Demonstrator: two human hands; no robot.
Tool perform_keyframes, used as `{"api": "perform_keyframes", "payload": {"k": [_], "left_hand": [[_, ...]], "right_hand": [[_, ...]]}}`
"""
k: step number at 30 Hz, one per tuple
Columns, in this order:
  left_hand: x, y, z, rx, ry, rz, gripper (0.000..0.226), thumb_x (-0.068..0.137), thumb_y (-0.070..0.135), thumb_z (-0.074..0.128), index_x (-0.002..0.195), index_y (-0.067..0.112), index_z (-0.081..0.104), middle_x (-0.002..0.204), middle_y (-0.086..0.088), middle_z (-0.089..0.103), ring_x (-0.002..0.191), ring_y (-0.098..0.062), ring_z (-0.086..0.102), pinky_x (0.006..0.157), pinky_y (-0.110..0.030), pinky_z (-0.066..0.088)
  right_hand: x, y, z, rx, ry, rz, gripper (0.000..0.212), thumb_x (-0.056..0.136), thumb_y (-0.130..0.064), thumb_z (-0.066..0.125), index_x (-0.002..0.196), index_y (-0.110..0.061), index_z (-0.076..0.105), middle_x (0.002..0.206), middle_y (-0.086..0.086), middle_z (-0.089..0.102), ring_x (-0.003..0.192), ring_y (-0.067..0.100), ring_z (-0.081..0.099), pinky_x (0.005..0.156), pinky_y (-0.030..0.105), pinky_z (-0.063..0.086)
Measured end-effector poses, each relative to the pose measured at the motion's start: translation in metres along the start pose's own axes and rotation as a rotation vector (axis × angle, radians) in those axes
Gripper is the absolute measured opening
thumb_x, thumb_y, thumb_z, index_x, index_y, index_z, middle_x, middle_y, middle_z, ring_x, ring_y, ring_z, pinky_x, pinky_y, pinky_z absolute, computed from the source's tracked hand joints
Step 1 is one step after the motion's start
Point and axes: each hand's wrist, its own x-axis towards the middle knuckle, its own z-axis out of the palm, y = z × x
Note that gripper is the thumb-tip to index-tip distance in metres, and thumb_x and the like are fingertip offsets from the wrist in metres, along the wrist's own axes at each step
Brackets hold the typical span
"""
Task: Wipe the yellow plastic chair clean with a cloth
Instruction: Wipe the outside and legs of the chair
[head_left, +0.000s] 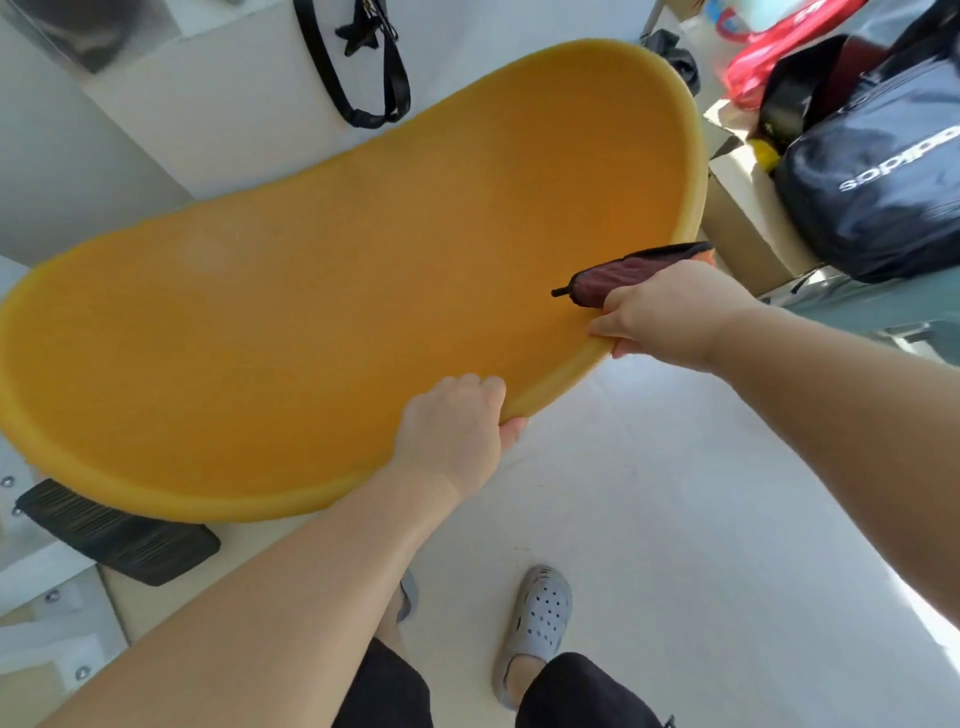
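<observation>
The yellow plastic chair (322, 291) fills the middle of the view, its curved shell facing me. My left hand (452, 431) grips the shell's near rim, fingers curled over the edge. Further right along the same rim, my right hand (670, 312) holds a folded dark maroon cloth (618, 273) against the chair's inner surface, thumb hooked on the rim. The cloth has a black edge and a small black loop sticking out to the left.
A black strap bag (363, 78) hangs on the white wall behind. A black bag (883, 171), a cardboard box (748, 218) and red bags (769, 57) crowd the right. A black ribbed pad (114, 535) lies lower left. My grey clogs (535, 623) stand on white floor.
</observation>
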Motion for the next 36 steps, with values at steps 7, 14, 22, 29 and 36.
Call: {"api": "perform_keyframes", "payload": {"k": [7,14,22,29,36], "left_hand": [[0.039,0.007,-0.018,-0.140,-0.091,0.050,0.040,0.090,0.057,0.056,0.087,0.020,0.042,0.087,0.001,0.051,0.080,-0.023,0.051,0.062,-0.034,0.039],[0.058,0.024,-0.020,-0.321,-0.105,0.039,0.057,0.085,0.053,0.062,0.131,0.023,0.047,0.119,0.000,0.054,0.109,-0.026,0.054,0.088,-0.043,0.049],[0.108,0.113,-0.022,0.052,0.274,0.192,0.071,0.075,0.052,0.069,0.132,0.014,0.052,0.130,-0.014,0.051,0.109,-0.037,0.051,0.083,-0.048,0.042],[0.101,0.187,-0.002,-0.075,0.333,0.131,0.047,0.078,0.043,0.063,0.116,0.014,0.064,0.108,-0.004,0.061,0.098,-0.031,0.055,0.080,-0.043,0.046],[0.113,0.246,0.058,-0.816,-0.135,-0.197,0.027,0.089,0.023,0.069,0.114,0.030,0.064,0.104,0.020,0.061,0.091,0.008,0.054,0.071,-0.005,0.038]], "right_hand": [[0.001,0.000,0.009,0.274,0.032,0.413,0.064,0.090,-0.049,0.070,0.146,-0.033,0.045,0.135,-0.006,0.050,0.082,0.024,0.065,0.063,0.037,0.057],[-0.030,-0.027,0.035,0.836,0.572,0.758,0.062,0.077,-0.054,0.081,0.128,-0.022,0.066,0.115,0.000,0.056,0.077,0.013,0.056,0.068,0.029,0.046],[-0.059,0.004,0.112,1.057,0.414,0.626,0.099,0.059,-0.076,0.072,0.141,-0.026,0.047,0.109,-0.004,0.058,0.100,0.020,0.055,0.084,0.034,0.046],[-0.098,0.041,0.155,1.222,0.200,0.398,0.046,0.079,-0.002,0.061,0.121,-0.021,0.058,0.108,0.003,0.055,0.101,0.027,0.054,0.078,0.035,0.044],[-0.102,0.046,0.194,1.524,0.295,0.452,0.019,0.085,-0.014,0.061,0.095,-0.028,0.070,0.086,-0.015,0.066,0.080,0.011,0.064,0.064,0.024,0.053]]}}
